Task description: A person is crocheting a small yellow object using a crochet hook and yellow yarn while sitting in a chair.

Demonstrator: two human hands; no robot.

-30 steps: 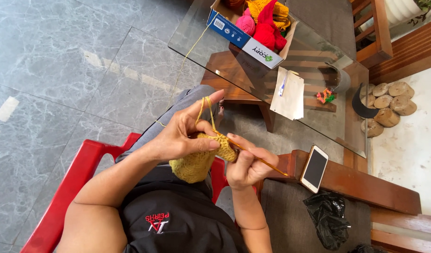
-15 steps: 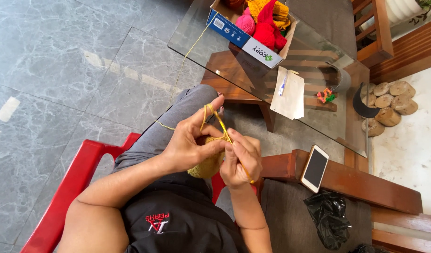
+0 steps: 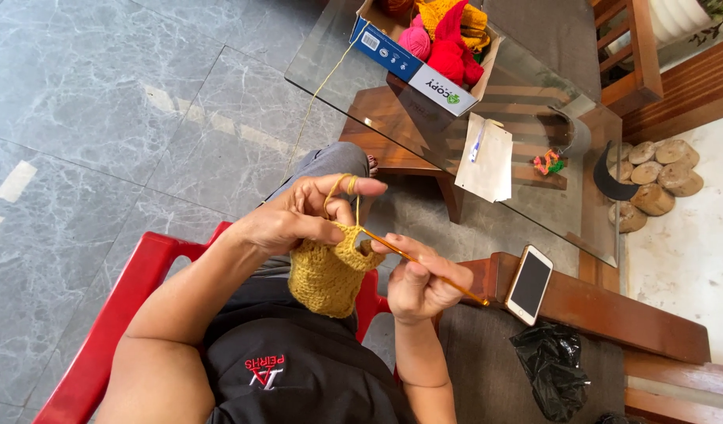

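Observation:
My left hand pinches the top edge of a mustard-yellow crocheted piece, which hangs down over my lap. Yellow yarn loops over my raised index finger and runs up to the box on the table. My right hand grips a thin orange crochet hook. The hook's tip sits in the edge of the yellow piece, just right of my left thumb.
A glass-topped table stands ahead, carrying a cardboard box of pink, red and yellow yarn, a paper envelope and a small colourful item. A phone lies on a wooden armrest; a black plastic bag sits below it. I sit on a red chair.
My hands were pressed together over the piece half a second ago. My right hand has drawn back to the right with the hook, and the yellow piece hangs open again.

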